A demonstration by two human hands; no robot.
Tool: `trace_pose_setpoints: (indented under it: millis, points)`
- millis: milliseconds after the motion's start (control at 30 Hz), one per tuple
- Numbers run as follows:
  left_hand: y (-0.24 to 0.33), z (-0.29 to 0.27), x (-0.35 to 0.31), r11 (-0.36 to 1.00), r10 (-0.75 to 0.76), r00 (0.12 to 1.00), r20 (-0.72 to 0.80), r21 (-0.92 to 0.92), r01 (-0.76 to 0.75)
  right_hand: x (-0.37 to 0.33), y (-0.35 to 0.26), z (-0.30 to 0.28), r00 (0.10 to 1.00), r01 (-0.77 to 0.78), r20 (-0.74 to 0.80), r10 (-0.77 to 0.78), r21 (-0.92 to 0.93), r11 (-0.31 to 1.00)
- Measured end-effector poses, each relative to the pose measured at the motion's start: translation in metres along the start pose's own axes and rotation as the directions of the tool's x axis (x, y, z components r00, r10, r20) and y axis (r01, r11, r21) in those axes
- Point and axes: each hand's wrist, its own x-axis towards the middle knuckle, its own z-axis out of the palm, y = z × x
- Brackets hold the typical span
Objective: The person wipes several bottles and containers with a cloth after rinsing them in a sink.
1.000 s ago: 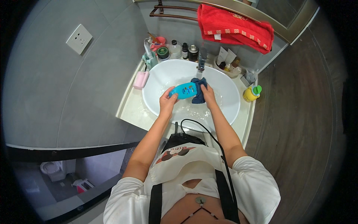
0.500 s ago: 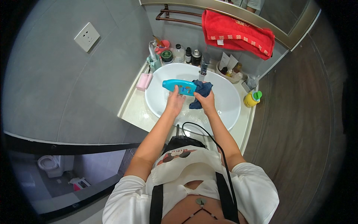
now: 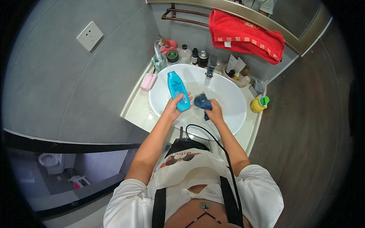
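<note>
A blue plastic bottle [image 3: 176, 86] with a rounded top tilts over the left part of the white oval sink [image 3: 240, 110]. My left hand [image 3: 175, 107] is closed around its lower end, thumb on the front and fingertips showing at the far edge. In my right hand [image 3: 215, 111] is a bunched dark blue cloth [image 3: 202, 102], held just right of the bottle and apart from it. Water lies in the basin beneath both hands. The faucet [image 3: 211, 66] stands at the sink's back rim, beyond the cloth.
Behind the sink stand a toothbrush cup [image 3: 159, 62], a round dark jar [image 3: 172, 57] and small bottles. A pink container [image 3: 148, 82] sits at the left, a yellow bottle [image 3: 258, 104] at the right. A red towel [image 3: 246, 36] hangs above. A black cable [image 3: 216, 140] curves near my right forearm.
The bottle has turned from lying sideways to nearly upright, its face now toward me. The cloth has come off its end and moved slightly down with my right hand.
</note>
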Motion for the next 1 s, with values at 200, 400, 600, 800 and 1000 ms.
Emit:
trace_pose_setpoints:
  millis: [200, 400, 600, 800, 1000]
  points:
    - [0.003, 0.001, -0.012, 0.999, -0.018, 0.993, 0.116, 0.041, 0.013, -0.032, 0.086, 0.016, 0.954, -0.250, 0.071, 0.290, -0.343, 0.905]
    - [0.001, -0.003, -0.016, 0.997, 0.012, 0.994, 0.105, 0.071, -0.019, -0.047, 0.104, 0.030, 0.864, 0.196, 0.473, 0.174, -0.632, 0.749]
    - [0.008, 0.004, -0.016, 0.989, -0.033, 0.996, 0.078, 0.144, 0.022, 0.001, 0.120, 0.025, 0.893, -0.289, 0.284, 0.349, -0.232, 0.929]
    - [0.001, 0.003, -0.006, 0.970, -0.110, 0.994, 0.027, 0.223, 0.101, 0.038, 0.003, -0.012, 0.949, -0.212, -0.099, 0.298, 0.499, 0.840]
    - [-0.001, 0.026, 0.007, 0.941, -0.129, 0.991, 0.047, 0.321, 0.107, 0.072, -0.100, -0.051, 0.912, 0.404, -0.115, -0.395, 0.071, 0.912]
